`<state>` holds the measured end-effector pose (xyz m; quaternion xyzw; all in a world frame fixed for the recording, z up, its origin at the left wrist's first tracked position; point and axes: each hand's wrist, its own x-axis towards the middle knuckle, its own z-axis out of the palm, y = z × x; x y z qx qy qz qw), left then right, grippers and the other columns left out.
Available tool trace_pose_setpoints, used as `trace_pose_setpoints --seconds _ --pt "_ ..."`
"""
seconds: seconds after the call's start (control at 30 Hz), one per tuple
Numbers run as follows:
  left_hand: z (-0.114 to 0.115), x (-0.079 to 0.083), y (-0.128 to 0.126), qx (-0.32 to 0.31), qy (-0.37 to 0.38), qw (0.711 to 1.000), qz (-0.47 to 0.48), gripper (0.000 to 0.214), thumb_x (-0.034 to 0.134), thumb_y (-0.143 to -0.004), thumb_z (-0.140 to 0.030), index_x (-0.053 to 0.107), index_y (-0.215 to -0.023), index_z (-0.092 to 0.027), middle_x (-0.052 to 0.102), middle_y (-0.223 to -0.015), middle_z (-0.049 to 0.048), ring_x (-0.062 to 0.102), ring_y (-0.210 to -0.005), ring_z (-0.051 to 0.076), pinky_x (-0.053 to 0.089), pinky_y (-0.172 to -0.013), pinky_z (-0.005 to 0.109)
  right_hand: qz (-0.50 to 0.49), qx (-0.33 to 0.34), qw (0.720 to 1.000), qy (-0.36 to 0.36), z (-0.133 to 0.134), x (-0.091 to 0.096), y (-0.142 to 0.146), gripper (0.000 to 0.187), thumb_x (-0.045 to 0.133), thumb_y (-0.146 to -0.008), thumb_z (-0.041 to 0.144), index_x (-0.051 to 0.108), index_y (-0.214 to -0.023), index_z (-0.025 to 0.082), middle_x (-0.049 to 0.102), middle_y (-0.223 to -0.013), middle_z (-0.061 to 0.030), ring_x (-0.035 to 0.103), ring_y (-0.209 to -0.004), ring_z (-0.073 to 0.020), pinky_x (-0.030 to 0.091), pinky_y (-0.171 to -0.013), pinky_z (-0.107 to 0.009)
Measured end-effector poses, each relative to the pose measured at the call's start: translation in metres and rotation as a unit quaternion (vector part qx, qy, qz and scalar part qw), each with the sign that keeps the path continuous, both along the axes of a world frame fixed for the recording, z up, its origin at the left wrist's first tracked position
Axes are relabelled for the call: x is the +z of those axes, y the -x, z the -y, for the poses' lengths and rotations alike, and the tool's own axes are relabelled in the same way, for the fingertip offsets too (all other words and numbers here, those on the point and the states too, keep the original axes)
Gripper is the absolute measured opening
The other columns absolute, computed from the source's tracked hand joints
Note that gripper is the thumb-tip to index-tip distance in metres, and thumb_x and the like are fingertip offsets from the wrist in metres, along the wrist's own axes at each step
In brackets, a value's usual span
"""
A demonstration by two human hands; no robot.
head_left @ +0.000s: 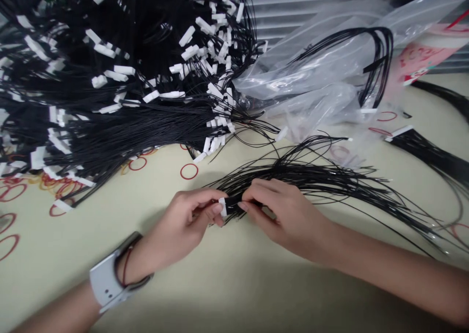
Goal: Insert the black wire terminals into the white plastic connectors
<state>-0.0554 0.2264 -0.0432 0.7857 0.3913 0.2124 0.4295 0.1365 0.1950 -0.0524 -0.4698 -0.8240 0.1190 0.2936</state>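
Pinching a white connector (222,207) toward six o'clock, the left hand (190,218) is just beside the right hand (284,211), which grasps the connector's black wires (233,205). Behind, loose wires (330,180) spread toward four o'clock; farther, a cable heap (146,118) lies at ten o'clock.

Cable pile (146,123) left of plastic bag (308,81), loose wires (317,176) before both, on table (227,284).

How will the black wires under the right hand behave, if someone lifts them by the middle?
The wires would probably be flexible but slightly springy: they are thin, yet hold gentle curves. Their ends would likely droop and spread, because they already fan out toward the right. Some might slip away, since no band shows around the spread part.
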Motion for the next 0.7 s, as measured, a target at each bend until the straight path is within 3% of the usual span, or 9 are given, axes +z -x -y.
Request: trace_pose_setpoints --seconds 0.13,0.37,0.43,0.53,0.7 --pt "0.003 -0.001 0.0 0.013 -0.031 0.999 -0.007 0.018 0.043 -0.085 -0.025 0.055 -0.092 -0.014 0.059 -0.066 0.0001 0.054 -0.062 0.006 0.043 -0.057 0.015 0.012 0.007 0.999 -0.032 0.0 -0.006 0.002 0.019 0.037 -0.086 0.023 0.051 -0.078 0.013 0.05 -0.073 0.0004 0.037 -0.065 -0.0046 0.023 -0.061 -0.021" --pt "0.013 0.0 -0.006 -0.045 -0.074 0.995 -0.043 0.017 0.039 -0.085 -0.016 0.055 -0.079 -0.015 0.058 -0.068 -0.0023 0.053 -0.065 0.005 0.038 -0.058 0.015 -0.019 0.038 0.999 -0.026 0.003 -0.007 0.002 0.016 0.036 -0.087 0.02 0.049 -0.08 0.014 0.05 -0.074 0.0013 0.037 -0.066 -0.004 0.023 -0.062 -0.02" --pt "0.014 0.0 -0.007 -0.049 -0.068 0.995 -0.054 0.018 0.039 -0.086 -0.018 0.055 -0.078 -0.015 0.059 -0.069 -0.0027 0.053 -0.065 0.005 0.037 -0.058 0.016 -0.02 0.047 0.998 -0.028 0.003 -0.004 0.001 0.016 0.036 -0.087 0.02 0.049 -0.08 0.014 0.049 -0.074 0.0013 0.037 -0.066 -0.0037 0.024 -0.062 -0.02" --pt "0.012 0.003 -0.006 -0.006 -0.023 0.999 -0.039 0.018 0.04 -0.086 -0.025 0.055 -0.089 -0.016 0.059 -0.069 -0.0014 0.053 -0.066 0.006 0.039 -0.058 0.017 -0.051 0.044 0.997 -0.033 0.005 0.0 -0.001 0.014 0.039 -0.086 0.019 0.049 -0.079 0.013 0.048 -0.073 0.0011 0.037 -0.064 -0.0025 0.026 -0.061 -0.018" --pt "0.005 0.006 -0.002 0.035 0.024 0.999 0.015 0.021 0.044 -0.084 -0.03 0.053 -0.09 -0.012 0.055 -0.065 0.0003 0.051 -0.062 0.007 0.04 -0.056 0.017 -0.085 0.035 0.991 -0.097 0.005 -0.005 -0.002 0.008 0.044 -0.082 0.014 0.05 -0.078 0.011 0.048 -0.071 -0.0001 0.038 -0.065 -0.0021 0.029 -0.061 -0.015"
